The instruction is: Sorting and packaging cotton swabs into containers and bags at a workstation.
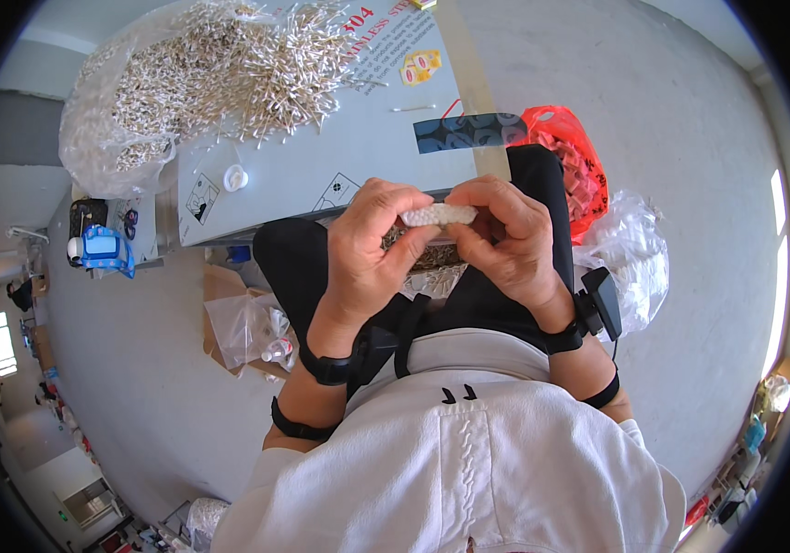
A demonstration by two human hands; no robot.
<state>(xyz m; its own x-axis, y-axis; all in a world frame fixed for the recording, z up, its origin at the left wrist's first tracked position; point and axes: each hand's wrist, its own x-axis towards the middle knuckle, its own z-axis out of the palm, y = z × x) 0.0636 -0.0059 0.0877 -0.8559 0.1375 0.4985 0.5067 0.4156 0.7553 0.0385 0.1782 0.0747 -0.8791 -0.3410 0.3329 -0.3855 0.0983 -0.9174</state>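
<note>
In front of my lap I hold a bundle of cotton swabs (438, 215) between both hands, its white bumpy tips facing up. My left hand (365, 253) is closed on the bundle's left end, thumb and fingers pinching it. The other end is pinched by my right hand (513, 238). The swabs' lower part is hidden by the fingers. Below the hands, between my knees, brown and white bits show, too covered to make out. A large heap of loose cotton swabs (257, 74) spills from a clear plastic bag (91, 138) on the table's far left.
On the grey table (293, 166) are a small white round container (235, 178), a single swab (413, 109), yellow packets (421, 66) and a dark patterned strip (468, 132). A red bag (556, 120) of pink pieces and clear plastic (634, 258) stand right. A cardboard box (220, 286) sits below left.
</note>
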